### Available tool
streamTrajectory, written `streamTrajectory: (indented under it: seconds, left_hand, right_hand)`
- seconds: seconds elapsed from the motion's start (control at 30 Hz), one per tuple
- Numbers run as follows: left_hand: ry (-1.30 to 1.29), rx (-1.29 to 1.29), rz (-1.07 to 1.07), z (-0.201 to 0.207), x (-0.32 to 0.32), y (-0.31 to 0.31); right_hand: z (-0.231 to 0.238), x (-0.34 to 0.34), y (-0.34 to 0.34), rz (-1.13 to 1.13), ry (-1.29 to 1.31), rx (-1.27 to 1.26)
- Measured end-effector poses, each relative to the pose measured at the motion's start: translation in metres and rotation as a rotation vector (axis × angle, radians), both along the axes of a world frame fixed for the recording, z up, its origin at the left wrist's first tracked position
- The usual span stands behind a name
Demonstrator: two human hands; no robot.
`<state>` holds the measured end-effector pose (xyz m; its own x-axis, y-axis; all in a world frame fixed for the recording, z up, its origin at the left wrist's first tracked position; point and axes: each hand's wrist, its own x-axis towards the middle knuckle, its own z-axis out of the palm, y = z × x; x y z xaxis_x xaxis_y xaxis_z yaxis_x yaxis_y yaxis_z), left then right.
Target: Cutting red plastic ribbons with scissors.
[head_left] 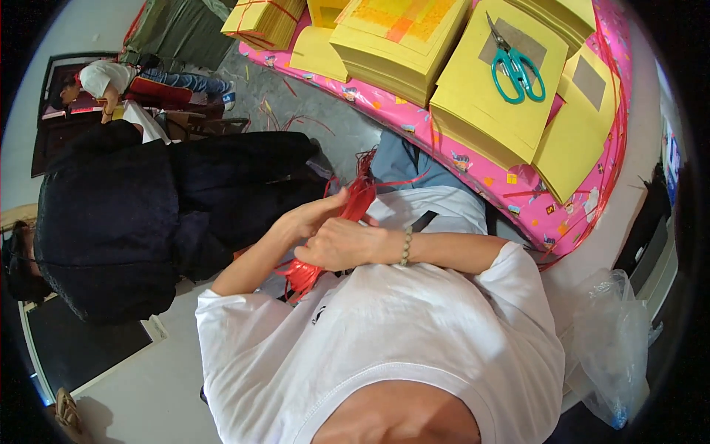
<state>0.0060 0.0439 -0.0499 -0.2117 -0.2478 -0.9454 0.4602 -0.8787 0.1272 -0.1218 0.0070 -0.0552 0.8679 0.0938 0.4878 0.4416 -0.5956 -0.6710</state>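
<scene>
A bundle of thin red strings [360, 198] runs from my lap up toward the table. My left hand [307, 218] pinches the bundle near its upper part. My right hand [344, 244], with a beaded bracelet on its wrist, is closed around the bundle lower down, and loose red ends [302, 277] hang below it. Both hands are held close against my white T-shirt [384, 333].
A table with a pink patterned cloth [518, 185] carries stacks of yellow paper [495, 96] and teal scissors [516, 68]. A person in black [133, 214] sits at my left; another person in white [103, 78] is farther back. A clear plastic bag [610, 340] hangs at right.
</scene>
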Motion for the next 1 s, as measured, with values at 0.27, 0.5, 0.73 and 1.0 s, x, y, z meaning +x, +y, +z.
streamTrajectory:
  seconds: [0.27, 0.5, 0.73, 1.0]
  left_hand:
    - [0.075, -0.260, 0.204, -0.076, 0.036, -0.056]
    - [0.270, -0.172, 0.541, -0.085, 0.105, -0.072]
    - [-0.245, -0.247, 0.306, -0.042, 0.128, -0.040]
    - [-0.387, -0.375, -0.047, 0.021, 0.047, -0.003]
  right_hand:
    - [0.011, 0.000, 0.034, 0.112, -0.067, 0.006]
    - [0.009, -0.006, 0.024, 0.282, 0.034, -0.062]
    - [0.000, -0.026, -0.072, 0.429, 0.349, 0.424]
    - [-0.066, 0.056, -0.075, 0.037, 0.875, 1.753]
